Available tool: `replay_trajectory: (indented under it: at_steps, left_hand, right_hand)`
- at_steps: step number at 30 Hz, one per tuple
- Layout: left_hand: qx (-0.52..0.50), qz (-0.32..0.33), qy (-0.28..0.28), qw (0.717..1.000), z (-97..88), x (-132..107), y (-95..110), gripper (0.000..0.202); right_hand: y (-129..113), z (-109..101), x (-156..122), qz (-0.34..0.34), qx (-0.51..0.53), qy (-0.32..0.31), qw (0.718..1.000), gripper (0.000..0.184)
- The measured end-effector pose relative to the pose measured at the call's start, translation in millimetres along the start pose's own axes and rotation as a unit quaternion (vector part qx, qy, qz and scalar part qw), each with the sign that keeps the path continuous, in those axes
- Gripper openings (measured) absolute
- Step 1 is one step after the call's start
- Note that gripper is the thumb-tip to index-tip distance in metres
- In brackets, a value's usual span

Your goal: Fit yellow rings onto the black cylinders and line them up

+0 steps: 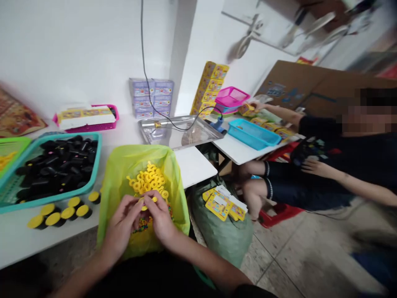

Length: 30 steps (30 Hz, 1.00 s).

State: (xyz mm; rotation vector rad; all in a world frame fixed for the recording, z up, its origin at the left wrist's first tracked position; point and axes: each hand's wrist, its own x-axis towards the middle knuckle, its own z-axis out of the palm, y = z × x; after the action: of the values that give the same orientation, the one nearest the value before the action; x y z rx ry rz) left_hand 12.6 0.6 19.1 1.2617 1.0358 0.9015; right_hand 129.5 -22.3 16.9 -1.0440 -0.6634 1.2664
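My left hand (121, 219) and my right hand (159, 217) meet over a basket lined with a yellow-green plastic bag (114, 174). Both are closed, their fingertips pinching a small yellow plastic piece (144, 203) between them; its exact shape is partly covered by the fingers. Just beyond them in the liner lies a pile of yellow ring-shaped plastic pieces with stems (150, 177). Tiny multicoloured beads (143, 225) show beneath my hands. To the left, several black cylinders with yellow tops (55, 219) stand on the white table (18, 244).
A teal basket (98, 161) of black plastic parts sits at the left, beside a green basket (18, 145). Behind are a metal tray (182, 142), a cable (144, 62) and stacked boxes (153, 97). A seated person (322, 165) works at the right near a green sack (223, 236).
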Motion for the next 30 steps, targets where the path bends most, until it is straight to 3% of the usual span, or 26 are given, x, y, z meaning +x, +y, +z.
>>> replay_trajectory:
  at_steps: [3,10,13,18,23,27,30]
  left_hand:
    - [0.029,-0.029,-0.005,0.999,-2.6,1,1,0.049]
    - [-0.013,-0.012,0.09,0.996,7.5,2,-6,0.058]
    - [-0.057,-0.032,0.066,0.996,5.9,5,-6,0.052]
    - [-0.117,-0.077,0.037,0.989,-5.0,10,-1,0.047]
    - [-0.106,-0.074,0.01,0.992,-12.5,10,0,0.048]
    - [-0.039,-0.083,-0.026,0.995,-16.5,11,-5,0.055]
    - [-0.016,-0.083,-0.011,0.996,-20.7,11,-14,0.056]
  right_hand:
    - [-2,2,1,0.013,0.036,0.002,0.999,0.049]
    - [10,-1,12,0.024,0.085,-0.014,0.996,0.044]
    - [7,-9,13,0.024,0.072,-0.048,0.996,0.044]
    - [5,-29,16,0.051,0.114,-0.169,0.978,0.056]
    - [6,-33,21,0.103,0.137,-0.205,0.964,0.061]
    - [6,-23,21,0.135,0.117,-0.144,0.973,0.061]
    - [8,-17,19,0.13,0.1,-0.072,0.984,0.06]
